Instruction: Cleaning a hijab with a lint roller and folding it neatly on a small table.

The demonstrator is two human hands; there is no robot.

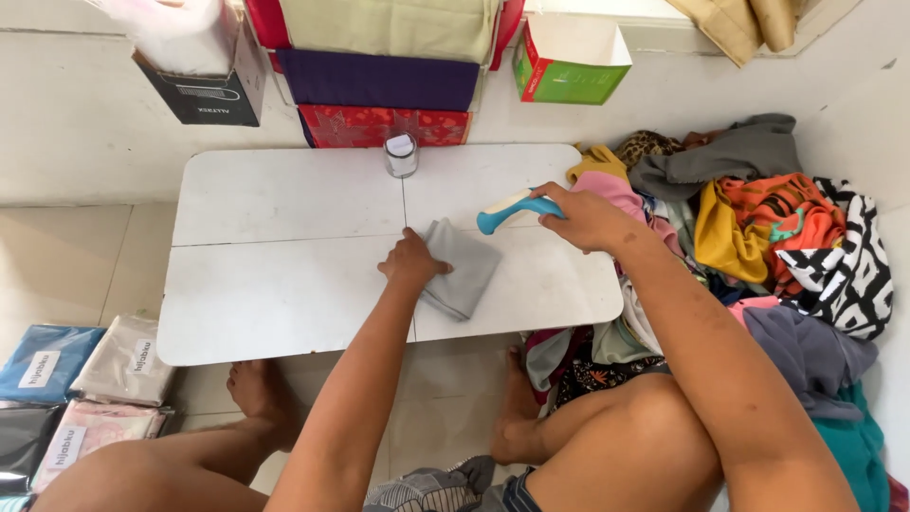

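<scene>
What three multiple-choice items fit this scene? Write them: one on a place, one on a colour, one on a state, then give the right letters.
1. Where does the folded grey cloth lie?
A. on the white table
B. on the floor tiles
C. on the clothes pile

2. What colour is the handle of the tool in the right hand?
A. red
B. blue
C. black

3. What is the left hand doing?
A. hanging in the air
B. pressing on the cloth
C. holding the small jar

Answers:
1 A, the cloth rests flat on the tabletop.
2 B, the grip shows blue with a white top.
3 B, the hand sits on the cloth's left edge.
</scene>
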